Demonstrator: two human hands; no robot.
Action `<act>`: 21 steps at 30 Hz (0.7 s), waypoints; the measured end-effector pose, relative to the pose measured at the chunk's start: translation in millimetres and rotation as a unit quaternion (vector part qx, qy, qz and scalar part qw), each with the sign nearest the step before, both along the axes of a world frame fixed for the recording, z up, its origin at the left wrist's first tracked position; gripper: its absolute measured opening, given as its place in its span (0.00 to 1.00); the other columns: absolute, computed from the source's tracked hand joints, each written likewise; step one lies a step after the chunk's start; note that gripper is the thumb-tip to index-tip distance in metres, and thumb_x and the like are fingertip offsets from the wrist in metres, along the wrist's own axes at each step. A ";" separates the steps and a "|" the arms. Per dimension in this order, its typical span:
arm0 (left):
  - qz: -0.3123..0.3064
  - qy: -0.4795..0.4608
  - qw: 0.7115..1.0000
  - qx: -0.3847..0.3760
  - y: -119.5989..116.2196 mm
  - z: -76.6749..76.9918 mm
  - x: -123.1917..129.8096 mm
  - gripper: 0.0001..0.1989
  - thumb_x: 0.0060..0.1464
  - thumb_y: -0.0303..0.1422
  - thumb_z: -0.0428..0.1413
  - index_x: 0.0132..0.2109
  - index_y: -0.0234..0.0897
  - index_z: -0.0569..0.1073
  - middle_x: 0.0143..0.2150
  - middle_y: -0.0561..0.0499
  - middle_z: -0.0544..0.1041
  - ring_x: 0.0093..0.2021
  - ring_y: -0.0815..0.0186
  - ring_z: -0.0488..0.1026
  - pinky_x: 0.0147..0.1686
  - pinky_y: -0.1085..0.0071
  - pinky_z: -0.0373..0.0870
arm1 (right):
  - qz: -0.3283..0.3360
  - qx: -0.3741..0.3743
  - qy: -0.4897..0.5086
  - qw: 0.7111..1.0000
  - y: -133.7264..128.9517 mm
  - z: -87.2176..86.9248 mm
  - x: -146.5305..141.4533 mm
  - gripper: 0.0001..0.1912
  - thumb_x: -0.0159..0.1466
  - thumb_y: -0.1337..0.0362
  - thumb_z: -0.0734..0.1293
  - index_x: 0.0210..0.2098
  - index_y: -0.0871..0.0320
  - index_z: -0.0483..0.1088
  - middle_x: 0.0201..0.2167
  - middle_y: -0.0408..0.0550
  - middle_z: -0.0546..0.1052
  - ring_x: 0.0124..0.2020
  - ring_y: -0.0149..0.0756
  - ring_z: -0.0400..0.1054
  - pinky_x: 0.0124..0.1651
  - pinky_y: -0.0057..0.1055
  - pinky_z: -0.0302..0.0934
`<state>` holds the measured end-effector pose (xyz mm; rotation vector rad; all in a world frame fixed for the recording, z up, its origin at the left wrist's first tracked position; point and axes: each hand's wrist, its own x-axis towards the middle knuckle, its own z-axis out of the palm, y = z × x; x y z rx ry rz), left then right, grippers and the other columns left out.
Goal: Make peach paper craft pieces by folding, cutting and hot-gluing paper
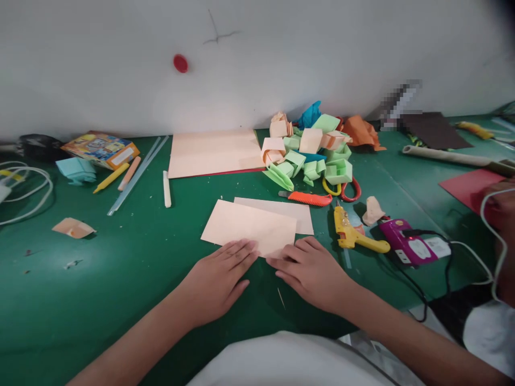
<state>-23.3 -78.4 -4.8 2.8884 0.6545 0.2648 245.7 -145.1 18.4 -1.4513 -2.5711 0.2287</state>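
Observation:
A peach sheet of paper [251,222], seemingly folded, lies slightly turned on the green table in front of me. Beneath its right side shows another pale piece of paper [303,217]. My left hand [221,279] rests with flat, outstretched fingers on the sheet's near edge, thumb apart. At the near right corner, my right hand [309,271] has bent fingers closed on the paper's edge, its index finger pointing left along it. The fingers hide that corner. An orange box cutter [311,199] lies just beyond the paper, blade out to the left.
To the right lie a yellow glue gun [354,233], a purple power box [410,241] with cables, and scissors [351,190]. Folded paper pieces [309,147] are heaped behind. Large peach sheets [213,153] lie by the wall; glue sticks [137,177] are left. Another person's arm [501,214] shows far right.

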 end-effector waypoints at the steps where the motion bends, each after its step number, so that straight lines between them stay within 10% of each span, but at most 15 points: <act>1: -0.002 -0.001 1.000 -0.001 -0.2 -0.1 0.1 0.27 0.70 0.35 0.48 0.73 0.37 0.60 0.74 0.44 0.62 0.73 0.57 0.60 0.72 0.58 0.59 | -0.006 -0.002 0.007 1.000 -1.2 -2.1 1.0 0.16 0.75 0.61 0.61 0.56 0.49 0.76 0.42 0.48 0.80 0.41 0.40 0.67 0.50 0.41 0.54; 21: -0.009 0.039 0.999 -0.006 18.7 2.9 -21.5 0.30 0.71 0.40 0.49 0.75 0.44 0.54 0.76 0.48 0.56 0.75 0.60 0.56 0.74 0.61 0.50 | -0.041 0.020 -0.067 0.997 -7.9 -5.5 5.7 0.21 0.73 0.63 0.62 0.63 0.41 0.69 0.49 0.49 0.77 0.46 0.47 0.65 0.57 0.51 0.52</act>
